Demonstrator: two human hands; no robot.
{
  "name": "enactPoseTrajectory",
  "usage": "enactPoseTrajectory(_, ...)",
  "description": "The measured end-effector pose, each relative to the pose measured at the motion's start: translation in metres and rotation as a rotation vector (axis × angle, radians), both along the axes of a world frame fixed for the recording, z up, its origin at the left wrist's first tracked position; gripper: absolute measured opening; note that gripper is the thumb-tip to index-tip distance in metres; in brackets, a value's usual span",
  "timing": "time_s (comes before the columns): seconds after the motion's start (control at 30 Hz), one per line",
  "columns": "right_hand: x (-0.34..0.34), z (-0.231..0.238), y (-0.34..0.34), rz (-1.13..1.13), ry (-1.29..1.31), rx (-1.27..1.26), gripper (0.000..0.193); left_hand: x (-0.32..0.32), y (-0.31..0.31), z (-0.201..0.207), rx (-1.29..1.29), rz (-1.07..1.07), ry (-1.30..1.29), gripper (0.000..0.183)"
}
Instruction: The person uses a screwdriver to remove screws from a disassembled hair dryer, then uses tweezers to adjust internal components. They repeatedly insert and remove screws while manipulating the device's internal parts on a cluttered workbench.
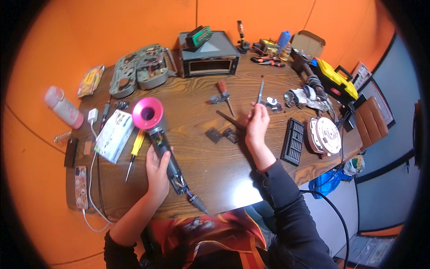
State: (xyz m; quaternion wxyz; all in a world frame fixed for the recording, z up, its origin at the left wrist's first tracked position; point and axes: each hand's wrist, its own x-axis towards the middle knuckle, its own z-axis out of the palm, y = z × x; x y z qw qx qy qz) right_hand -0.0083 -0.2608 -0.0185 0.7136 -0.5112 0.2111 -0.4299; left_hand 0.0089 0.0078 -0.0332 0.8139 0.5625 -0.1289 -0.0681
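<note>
My left hand [157, 172] is closed round the handle of a hair dryer [166, 154]. The dryer has a bright pink ring at its head, which points away from me. Its dark handle is opened up at the lower end, with wires showing above the ribbed cord sleeve. In my right hand [257, 124], a slim grey rod-like tool [261, 91] is pinched between the fingers, pointing up and away; its exact kind is unclear. Dark loose parts [230, 135] lie left of that hand, beside a dark flat strip [229, 119]. A yellow screwdriver [136, 145] rests left of the dryer.
A black bit case [293, 141] and a white round device [324, 136] sit at right. Farther back are a red-handled screwdriver [222, 87], a grey metal box [208, 58], an opened grey case [143, 69] and a yellow toolbox [338, 78]. A phone [81, 186] and white cable lie left.
</note>
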Motion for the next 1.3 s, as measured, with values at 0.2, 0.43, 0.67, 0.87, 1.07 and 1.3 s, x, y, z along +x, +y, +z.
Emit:
enactPoseTrajectory(0.2,0.002,-0.002,-0.006,-0.065,-0.058,-0.019,0.019,-0.011,0.006,-0.003,-0.166,0.133,0.108,0.046)
enactPoseTrajectory(0.43,0.007,-0.011,-0.016,-0.163,-0.042,-0.173,0.018,-0.062,0.059,-0.006,-0.111,0.335,-0.022,0.028)
enactPoseTrajectory(0.67,0.01,-0.02,-0.024,-0.153,-0.13,-0.104,0.019,-0.155,0.167,-0.044,0.739,0.285,-0.961,0.023)
enactPoseTrajectory(0.87,0.014,-0.025,-0.025,-0.143,-0.134,-0.198,0.02,-0.15,0.194,-0.049,1.294,0.574,-0.654,0.038)
enactPoseTrajectory(1.07,0.022,-0.035,-0.04,-0.179,-0.081,-0.194,0.019,-0.113,0.237,-0.085,1.092,0.68,-0.314,0.029)
enactPoseTrajectory(1.3,0.026,-0.033,-0.036,-0.191,-0.043,-0.264,0.022,-0.068,0.299,-0.083,0.188,0.152,0.661,0.027)
